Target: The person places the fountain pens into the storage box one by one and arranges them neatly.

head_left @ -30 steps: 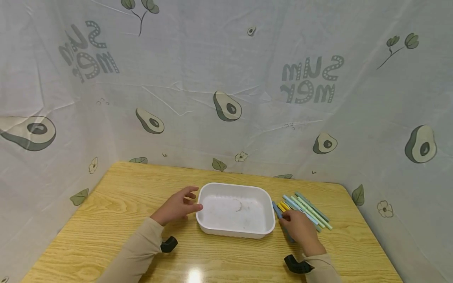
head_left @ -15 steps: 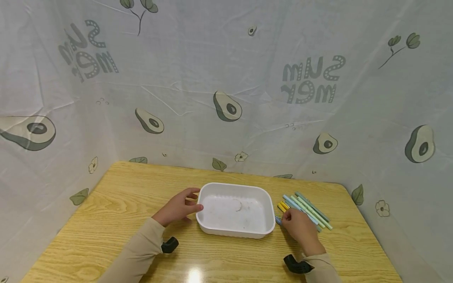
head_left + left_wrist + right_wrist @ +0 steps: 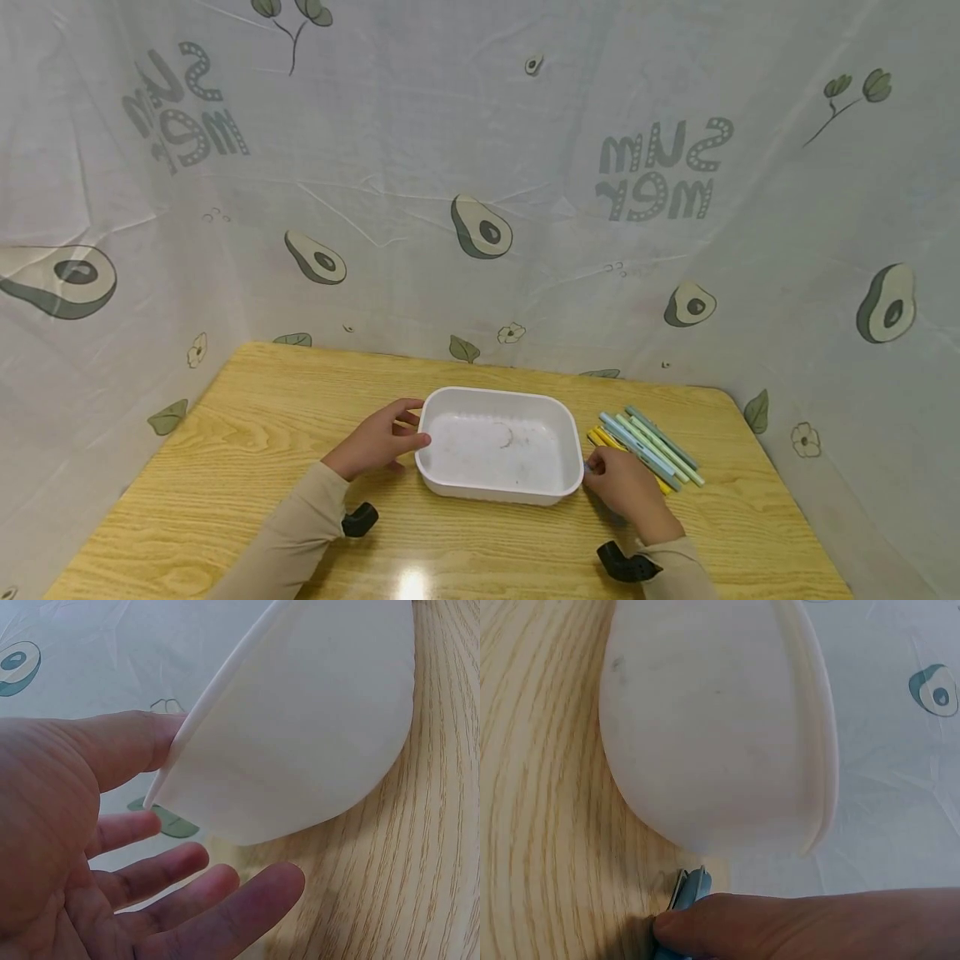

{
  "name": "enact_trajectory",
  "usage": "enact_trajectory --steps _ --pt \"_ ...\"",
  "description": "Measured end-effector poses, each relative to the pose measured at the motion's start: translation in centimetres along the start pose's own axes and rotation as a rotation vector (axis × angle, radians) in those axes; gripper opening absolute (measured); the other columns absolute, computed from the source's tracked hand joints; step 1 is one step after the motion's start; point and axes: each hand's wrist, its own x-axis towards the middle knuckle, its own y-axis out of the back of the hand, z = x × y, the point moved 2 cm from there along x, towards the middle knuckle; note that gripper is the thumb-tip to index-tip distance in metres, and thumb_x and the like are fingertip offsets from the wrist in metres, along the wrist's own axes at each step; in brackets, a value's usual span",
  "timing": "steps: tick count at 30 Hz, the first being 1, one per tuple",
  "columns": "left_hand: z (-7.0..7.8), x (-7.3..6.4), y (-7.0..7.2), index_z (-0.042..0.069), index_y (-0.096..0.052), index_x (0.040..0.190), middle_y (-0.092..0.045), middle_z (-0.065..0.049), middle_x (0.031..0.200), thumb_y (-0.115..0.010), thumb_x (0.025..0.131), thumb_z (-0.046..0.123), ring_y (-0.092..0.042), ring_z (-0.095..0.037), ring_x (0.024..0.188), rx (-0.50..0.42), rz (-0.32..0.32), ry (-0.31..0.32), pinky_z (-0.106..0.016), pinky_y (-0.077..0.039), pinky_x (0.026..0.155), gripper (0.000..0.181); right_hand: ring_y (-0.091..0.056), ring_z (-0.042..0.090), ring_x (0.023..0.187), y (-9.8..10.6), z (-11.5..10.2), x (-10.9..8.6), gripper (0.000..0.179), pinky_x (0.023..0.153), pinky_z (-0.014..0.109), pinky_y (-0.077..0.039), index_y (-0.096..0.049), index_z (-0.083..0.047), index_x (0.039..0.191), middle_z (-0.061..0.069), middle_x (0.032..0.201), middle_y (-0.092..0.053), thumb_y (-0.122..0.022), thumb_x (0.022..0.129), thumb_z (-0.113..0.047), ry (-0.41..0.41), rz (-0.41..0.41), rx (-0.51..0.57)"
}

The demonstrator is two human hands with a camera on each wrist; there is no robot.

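A white plastic tray (image 3: 495, 450) stands on the wooden table. My left hand (image 3: 372, 442) is at its left end, the thumb (image 3: 139, 746) touching the rim and the other fingers loosely spread outside the wall. Close to the tray's right end, my right hand (image 3: 626, 490) pinches a blue pen (image 3: 695, 886) with a clip. Only the pen's clip end shows; the hand covers most of it. Right beside that hand lies a bunch of light blue, pale green, grey-green and yellow pens (image 3: 651, 450).
The wooden table (image 3: 480, 550) has a hanging cloth (image 3: 390, 308) with avocado prints behind it and at both sides. A black curved piece is worn at each wrist, such as the left wrist piece (image 3: 360, 520).
My right hand has shifted slightly left, closer to the tray. The blue pen, lying beside the tray earlier, is now mostly under that hand. More of the yellow pens shows. The left hand barely moved.
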Motion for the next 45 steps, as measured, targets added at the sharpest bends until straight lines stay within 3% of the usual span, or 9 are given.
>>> enact_trajectory --steps 6,13,16,22,29,34,38,45 --pt "-0.2 -0.1 0.0 0.01 -0.047 0.153 -0.057 -0.017 0.133 -0.076 0.097 0.025 -0.061 -0.03 0.114 -0.013 -0.011 0.002 -0.042 -0.064 0.066 0.065 -0.059 0.017 0.077 0.7 0.5 -0.2 0.014 0.067 0.04 -0.054 -0.071 -0.004 0.099 0.002 0.086 -0.066 -0.073 0.094 -0.017 -0.021 0.008 0.049" --pt "-0.6 -0.2 -0.2 0.003 -0.037 0.157 -0.052 -0.023 0.13 -0.07 0.101 0.019 -0.067 -0.033 0.102 -0.248 -0.129 0.062 -0.047 -0.065 0.072 0.067 -0.055 0.018 0.075 1.4 1.0 -0.3 0.014 0.063 0.034 -0.049 -0.07 -0.001 0.099 0.002 0.084 -0.064 -0.073 0.093 -0.013 -0.015 0.047 0.134" --pt "-0.7 -0.2 -0.2 0.003 -0.034 0.158 -0.051 -0.023 0.131 -0.069 0.102 0.018 -0.068 -0.033 0.102 -0.294 -0.151 0.066 -0.047 -0.065 0.075 0.069 -0.059 0.019 0.078 1.5 1.2 -0.2 0.014 0.065 0.036 -0.051 -0.07 -0.003 0.099 0.003 0.087 -0.067 -0.075 0.092 -0.014 -0.011 0.073 0.133" --pt "-0.8 0.0 -0.3 0.003 -0.035 0.158 -0.05 -0.023 0.13 -0.066 0.103 0.015 -0.068 -0.033 0.101 -0.296 -0.139 0.067 -0.046 -0.065 0.076 0.065 -0.069 0.03 0.093 1.8 1.3 -0.2 0.018 0.077 0.048 -0.059 -0.067 -0.002 0.109 0.01 0.099 -0.072 -0.073 0.095 -0.01 0.01 0.159 0.167" --pt "-0.8 0.0 -0.4 0.003 -0.036 0.157 -0.05 -0.023 0.129 -0.068 0.102 0.015 -0.067 -0.034 0.101 -0.296 -0.132 0.064 -0.046 -0.065 0.075 0.065 -0.067 0.034 0.102 2.0 0.9 -0.2 0.037 0.078 0.044 -0.06 -0.058 0.003 0.133 0.019 0.111 -0.069 -0.068 0.1 -0.009 -0.046 0.247 0.284" --pt "-0.8 0.1 -0.4 0.002 -0.036 0.157 -0.049 -0.024 0.128 -0.066 0.103 0.012 -0.066 -0.034 0.101 -0.3 -0.129 0.064 -0.046 -0.065 0.075 0.063 -0.066 0.036 0.108 2.3 0.8 -0.2 0.037 0.081 0.045 -0.061 -0.057 0.004 0.136 0.023 0.118 -0.068 -0.065 0.102 -0.009 -0.073 0.299 0.336" --pt "-0.9 0.0 -0.5 0.0 -0.034 0.158 -0.05 -0.025 0.13 -0.064 0.103 0.009 -0.066 -0.036 0.104 -0.321 -0.131 0.061 -0.048 -0.065 0.078 0.063 -0.067 0.035 0.107 2.3 0.8 -0.3 0.035 0.077 0.042 -0.062 -0.058 -0.001 0.134 0.021 0.119 -0.067 -0.065 0.102 -0.012 -0.064 0.318 0.362" --pt "-0.8 0.0 -0.6 -0.001 -0.034 0.157 -0.05 -0.026 0.13 -0.064 0.103 0.008 -0.067 -0.037 0.104 -0.332 -0.131 0.052 -0.048 -0.065 0.078 0.063 -0.068 0.035 0.105 2.6 0.8 -0.5 0.031 0.08 0.041 -0.061 -0.06 0.0 0.13 0.021 0.12 -0.067 -0.065 0.1 -0.009 -0.039 0.35 0.351"
